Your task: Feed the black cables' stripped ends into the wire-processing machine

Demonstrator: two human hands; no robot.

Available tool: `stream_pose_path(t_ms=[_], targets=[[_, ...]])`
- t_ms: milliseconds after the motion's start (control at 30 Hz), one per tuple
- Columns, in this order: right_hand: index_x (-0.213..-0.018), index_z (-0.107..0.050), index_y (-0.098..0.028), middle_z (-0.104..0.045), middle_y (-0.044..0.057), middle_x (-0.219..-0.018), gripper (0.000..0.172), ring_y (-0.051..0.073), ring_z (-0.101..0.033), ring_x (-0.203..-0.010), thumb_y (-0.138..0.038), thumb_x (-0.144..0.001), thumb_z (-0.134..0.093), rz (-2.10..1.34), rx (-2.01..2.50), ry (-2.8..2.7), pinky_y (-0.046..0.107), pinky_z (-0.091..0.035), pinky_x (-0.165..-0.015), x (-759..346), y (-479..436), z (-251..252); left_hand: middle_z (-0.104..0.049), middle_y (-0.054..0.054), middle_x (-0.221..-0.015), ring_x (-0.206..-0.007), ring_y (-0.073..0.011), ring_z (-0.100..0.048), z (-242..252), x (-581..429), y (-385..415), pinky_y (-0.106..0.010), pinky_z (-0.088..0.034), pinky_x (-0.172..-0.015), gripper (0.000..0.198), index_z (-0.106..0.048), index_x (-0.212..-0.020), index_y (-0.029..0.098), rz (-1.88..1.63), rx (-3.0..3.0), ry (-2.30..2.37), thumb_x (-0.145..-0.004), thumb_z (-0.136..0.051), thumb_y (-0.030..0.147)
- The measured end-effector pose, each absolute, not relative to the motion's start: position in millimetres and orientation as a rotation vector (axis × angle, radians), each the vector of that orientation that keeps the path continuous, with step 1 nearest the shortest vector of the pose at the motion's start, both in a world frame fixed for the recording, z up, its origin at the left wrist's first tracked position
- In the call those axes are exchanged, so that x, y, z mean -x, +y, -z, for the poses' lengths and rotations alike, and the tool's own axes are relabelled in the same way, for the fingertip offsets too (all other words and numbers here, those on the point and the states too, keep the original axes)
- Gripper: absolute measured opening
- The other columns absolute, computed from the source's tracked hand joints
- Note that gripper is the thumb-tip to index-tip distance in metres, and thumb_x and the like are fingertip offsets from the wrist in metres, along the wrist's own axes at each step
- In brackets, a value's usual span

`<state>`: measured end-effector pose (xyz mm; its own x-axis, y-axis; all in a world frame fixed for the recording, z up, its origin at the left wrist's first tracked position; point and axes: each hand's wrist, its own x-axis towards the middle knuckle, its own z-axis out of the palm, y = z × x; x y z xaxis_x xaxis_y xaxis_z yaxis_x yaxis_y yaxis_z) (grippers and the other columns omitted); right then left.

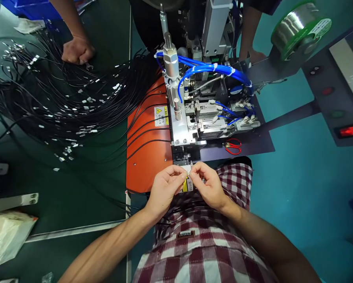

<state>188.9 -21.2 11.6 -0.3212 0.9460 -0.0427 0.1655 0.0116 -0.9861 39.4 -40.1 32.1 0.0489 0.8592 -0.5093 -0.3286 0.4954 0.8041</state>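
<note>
My left hand (164,185) and my right hand (208,184) meet fingertip to fingertip just in front of a small machine (194,114). Both pinch a tiny pale metal part (188,170) between thumb and forefinger. The part is too small to name surely. A black wire (148,146) runs across the orange plate (143,165) at my left hand's side toward the machine. My checked shirt fills the lower middle of the view.
A big fan of black wires with metal terminals (58,102) covers the green table at left. Another person's fist (76,50) rests at its far edge. Red snips (233,146), a solder spool (300,27), a lit red switch (348,131) and a plastic bag (5,236) are around.
</note>
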Motion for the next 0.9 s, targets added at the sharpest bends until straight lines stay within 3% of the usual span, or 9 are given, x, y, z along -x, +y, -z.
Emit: stream_pose_path(t_ms=[233, 467, 633, 733, 800, 900], targets=[[-0.092, -0.062, -0.018, -0.059, 0.0, -0.074, 0.014, 0.011, -0.048, -0.057, -0.031, -0.088, -0.059, -1.432, 1.274, -1.514, 0.025, -0.039, -0.055, -191.4, -20.6, -15.0, -0.037, 0.008, -0.05, -0.045, -0.0026, -0.025, -30.8, -39.4, -41.9, -0.016, -0.017, -0.043, 0.024, -0.059, -0.078, 0.014, -0.973, -0.546, 1.218, -0.079, -0.07, 0.035], [-0.076, -0.063, -0.019, -0.06, 0.003, -0.075, 0.012, 0.013, -0.048, -0.061, -0.026, -0.085, -0.059, -1.249, 1.304, -1.665, 0.027, -0.039, -0.059, -190.2, -17.2, -28.1, -0.037, 0.008, -0.051, -0.046, -0.0032, -0.026, -29.2, -38.6, -43.9, -0.016, -0.018, -0.043, 0.023, -0.059, -0.08, 0.014, -0.958, -0.609, 1.261, -0.08, -0.069, 0.035], [-0.068, -0.055, -0.017, -0.044, -0.005, -0.058, 0.022, 0.008, -0.031, -0.049, -0.033, -0.078, -0.064, -1.906, 1.174, -1.093, 0.022, -0.025, -0.046, -189.2, -10.4, -24.6, -0.05, 0.005, -0.062, -0.047, -0.003, -0.035, -30.0, -40.4, -46.3, -0.016, -0.027, -0.044, 0.021, -0.06, -0.083, 0.015, -1.042, -0.711, 1.247, -0.08, -0.068, 0.034], [-0.066, -0.053, -0.016, -0.034, -0.008, -0.052, 0.022, 0.006, -0.022, -0.046, -0.032, -0.076, -0.065, -2.062, 1.128, -0.912, 0.022, -0.017, -0.044, -187.3, -11.4, -21.3, -0.056, 0.002, -0.073, -0.052, -0.0045, -0.044, -30.9, -41.3, -45.7, -0.017, -0.035, -0.048, 0.023, -0.06, -0.082, 0.015, -1.047, -0.771, 1.261, -0.076, -0.072, 0.034], [-0.068, -0.054, -0.016, -0.038, -0.006, -0.055, 0.02, 0.007, -0.026, -0.047, -0.031, -0.077, -0.063, -1.989, 1.152, -0.962, 0.022, -0.019, -0.044, -186.4, -15.5, -21.0, -0.055, 0.003, -0.072, -0.052, -0.0045, -0.045, -30.9, -41.8, -44.6, -0.017, -0.035, -0.048, 0.023, -0.059, -0.081, 0.015, -1.023, -0.77, 1.269, -0.075, -0.073, 0.033], [-0.072, -0.056, -0.017, -0.049, -0.002, -0.065, 0.016, 0.01, -0.038, -0.054, -0.029, -0.083, -0.059, -1.6, 1.238, -1.27, 0.024, -0.03, -0.051, -187.5, -23.1, -23.2, -0.046, 0.006, -0.059, -0.044, -0.0024, -0.033, -30.9, -42.5, -42.5, -0.017, -0.024, -0.043, 0.022, -0.058, -0.08, 0.015, -1.01, -0.689, 1.223, -0.078, -0.07, 0.034]])
